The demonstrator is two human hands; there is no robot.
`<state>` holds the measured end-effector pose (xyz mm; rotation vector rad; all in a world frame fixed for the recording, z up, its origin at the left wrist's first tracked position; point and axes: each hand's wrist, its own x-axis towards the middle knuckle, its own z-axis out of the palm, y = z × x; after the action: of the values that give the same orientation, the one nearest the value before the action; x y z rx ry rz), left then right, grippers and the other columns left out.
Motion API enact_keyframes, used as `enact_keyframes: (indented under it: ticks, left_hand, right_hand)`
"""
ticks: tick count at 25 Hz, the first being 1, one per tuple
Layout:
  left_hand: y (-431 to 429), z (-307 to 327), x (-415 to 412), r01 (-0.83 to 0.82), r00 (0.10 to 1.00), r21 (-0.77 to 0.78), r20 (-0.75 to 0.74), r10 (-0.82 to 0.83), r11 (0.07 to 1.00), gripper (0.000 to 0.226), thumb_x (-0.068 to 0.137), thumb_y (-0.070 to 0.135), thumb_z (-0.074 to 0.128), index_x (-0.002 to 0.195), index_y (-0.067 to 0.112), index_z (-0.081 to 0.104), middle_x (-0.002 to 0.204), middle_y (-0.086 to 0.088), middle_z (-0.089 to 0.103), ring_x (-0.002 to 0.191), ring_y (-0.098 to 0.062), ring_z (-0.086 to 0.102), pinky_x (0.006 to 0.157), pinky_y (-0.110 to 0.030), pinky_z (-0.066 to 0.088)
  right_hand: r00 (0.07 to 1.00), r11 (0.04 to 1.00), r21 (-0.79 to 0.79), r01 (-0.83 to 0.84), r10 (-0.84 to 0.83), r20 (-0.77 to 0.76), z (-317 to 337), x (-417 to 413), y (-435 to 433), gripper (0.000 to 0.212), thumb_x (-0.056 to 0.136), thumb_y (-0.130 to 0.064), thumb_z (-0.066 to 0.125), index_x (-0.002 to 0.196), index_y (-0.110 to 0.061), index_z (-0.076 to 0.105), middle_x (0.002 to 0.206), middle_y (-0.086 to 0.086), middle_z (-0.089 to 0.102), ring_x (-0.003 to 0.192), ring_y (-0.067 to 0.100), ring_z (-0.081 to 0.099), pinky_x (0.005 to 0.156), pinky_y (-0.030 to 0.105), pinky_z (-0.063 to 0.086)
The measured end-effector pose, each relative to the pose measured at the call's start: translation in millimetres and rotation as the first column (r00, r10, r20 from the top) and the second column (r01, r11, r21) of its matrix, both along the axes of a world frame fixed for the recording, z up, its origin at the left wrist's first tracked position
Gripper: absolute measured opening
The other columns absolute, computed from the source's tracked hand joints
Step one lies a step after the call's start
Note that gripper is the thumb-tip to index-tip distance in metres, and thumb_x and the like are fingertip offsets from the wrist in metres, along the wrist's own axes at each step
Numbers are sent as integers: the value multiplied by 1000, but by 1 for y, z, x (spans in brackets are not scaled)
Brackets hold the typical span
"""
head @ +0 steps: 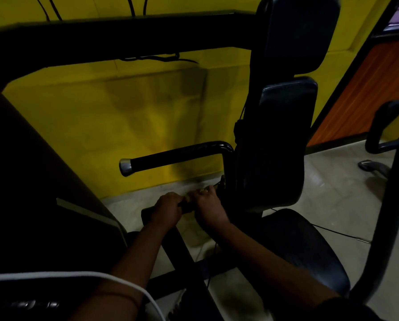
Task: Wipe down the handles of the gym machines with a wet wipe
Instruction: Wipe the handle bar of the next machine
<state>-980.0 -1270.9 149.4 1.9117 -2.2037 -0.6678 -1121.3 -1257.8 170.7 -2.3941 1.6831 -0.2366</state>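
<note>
Low beside the gym machine, just above the floor point(333, 195), both hands are closed on one short black bar, the low handle point(147, 215). The left hand point(167, 208) wraps round it near its free end, knuckles up. The right hand point(206, 205) sits just beside the left, its fingers bent over the same bar where it meets the machine's dark upright, and a ring point(203, 191) shows on one finger. A pale patch lies between the two hands, but the dim light makes it impossible to tell whether this is the wet wipe or only the floor behind. Both forearms reach down and forward from the bottom of the view. Above the hands a second bar, the upper handle point(175, 156), juts out to the left from the upright and ends in a silver cap point(125, 167); no hand touches it. To the right of it stand the padded backrest point(279, 147) and, higher up, a headrest pad point(298, 35), with the black seat point(305, 246) below and nearer. A yellow wall point(101, 112) runs behind the machine. A white cable point(78, 274) crosses the left forearm near the bottom edge.
</note>
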Motion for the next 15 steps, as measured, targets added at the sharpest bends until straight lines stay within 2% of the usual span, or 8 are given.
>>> enact_keyframes:
  ticks: [2, 4, 6, 7, 9, 11, 13, 15]
  left_hand:
    - [0, 5, 4, 6, 1000, 9, 3, -6, 1000, 33, 93, 21, 60, 125, 13, 64, 122, -12, 63, 115, -27, 56, 94, -32, 42]
    - [1, 7, 4, -3, 1000, 39, -6, 3, 999, 38, 92, 30, 62, 126, 12, 64, 120, -12, 65, 113, -25, 58, 95, -31, 41]
    - [3, 4, 2, 13, 998, 63, 60, -17, 998, 44, 94, 32, 59, 133, 12, 57, 129, -12, 59, 121, -26, 52, 107, -31, 29]
    - [3, 4, 2, 35, 993, 81, 110, -44, 996, 46, 96, 30, 56, 139, 13, 50, 135, -11, 54, 126, -25, 48, 110, -31, 24]
    - [2, 6, 5, 81, 981, 126, 166, -101, 989, 53, 97, 26, 54, 147, 18, 39, 141, -11, 49, 129, -25, 45, 108, -31, 28]
    - [-2, 8, 8, 124, 969, 149, 193, -152, 981, 58, 95, 25, 59, 148, 20, 37, 139, -11, 51, 126, -26, 48, 102, -31, 37]
    - [-3, 11, 9, 117, 964, 150, 219, -149, 982, 58, 92, 25, 63, 146, 19, 41, 137, -11, 53, 125, -26, 50, 101, -31, 40]
    - [-2, 10, 7, 87, 966, 134, 230, -117, 987, 55, 91, 25, 65, 142, 18, 47, 134, -11, 56, 124, -25, 51, 100, -31, 41]
  right_hand:
    - [980, 989, 19, -144, 145, -139, 0, -15, -8, 32, 94, -6, 40, 121, -6, 58, 122, 13, 57, 116, 32, 43, 97, 36, 33]
    - [962, 1000, -13, -8, 4, -273, -10, -31, -16, 26, 94, -10, 40, 113, -7, 58, 117, 12, 58, 113, 31, 45, 97, 36, 34]
    - [949, 977, 0, 211, -205, -241, -13, -22, -14, 21, 93, -10, 42, 108, -6, 57, 110, 14, 60, 111, 33, 46, 92, 37, 38]
    - [951, 972, 34, 232, -219, -220, -12, -10, -17, 19, 92, -10, 44, 106, -6, 57, 108, 14, 61, 111, 34, 49, 94, 38, 37]
    - [963, 991, 52, 123, -107, -247, -4, 5, -24, 18, 90, -11, 50, 105, -8, 58, 109, 10, 62, 108, 31, 55, 102, 38, 30]
    - [952, 999, 50, -20, 34, -304, 4, 0, -28, 19, 92, -13, 50, 108, -11, 60, 113, 9, 63, 109, 28, 54, 97, 37, 32]
    - [839, 1000, 5, -27, 26, -544, 3, -11, -34, 21, 96, -19, 47, 111, -14, 62, 114, 8, 62, 113, 30, 49, 91, 37, 37]
    - [706, 992, 53, 116, -45, -707, 5, -7, -34, 21, 98, -23, 45, 111, -17, 61, 109, 5, 60, 107, 27, 51, 83, 33, 39]
